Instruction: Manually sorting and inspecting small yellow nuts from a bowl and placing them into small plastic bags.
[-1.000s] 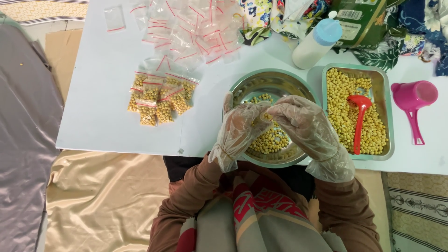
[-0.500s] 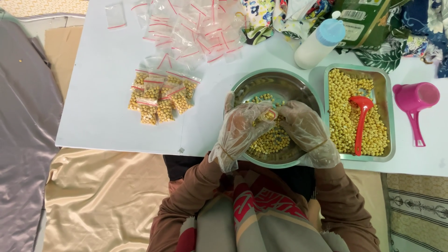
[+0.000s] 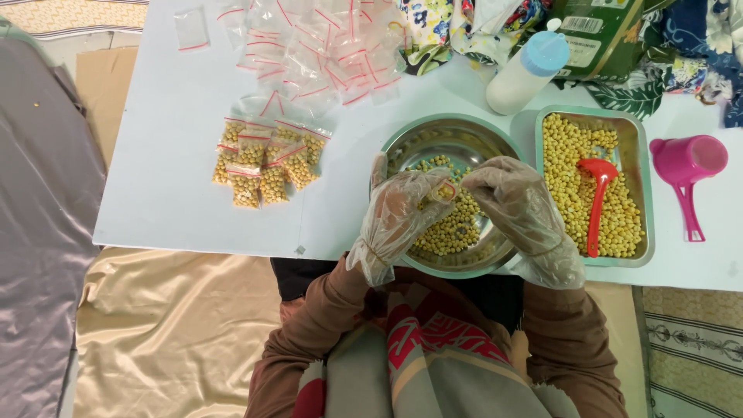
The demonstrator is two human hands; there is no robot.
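Both my hands wear clear plastic gloves and meet over a round steel bowl [image 3: 433,131] holding yellow beans [image 3: 457,224]. My left hand [image 3: 398,213] holds a small clear zip bag [image 3: 444,190] with its mouth facing up, partly filled with beans. My right hand [image 3: 515,205] hovers at the bag's mouth with fingers bunched; whether it pinches beans is hidden.
A rectangular steel tray [image 3: 642,193] of beans with a red scoop [image 3: 597,197] lies to the right. Filled bags [image 3: 267,162] lie left, empty zip bags [image 3: 309,42] behind them. A white bottle [image 3: 526,73], pink cup [image 3: 687,166] and patterned cloth sit at the back.
My right hand dipped down into the bowl's beans, then rose back up to the bag's mouth. My left hand kept the bag almost still.
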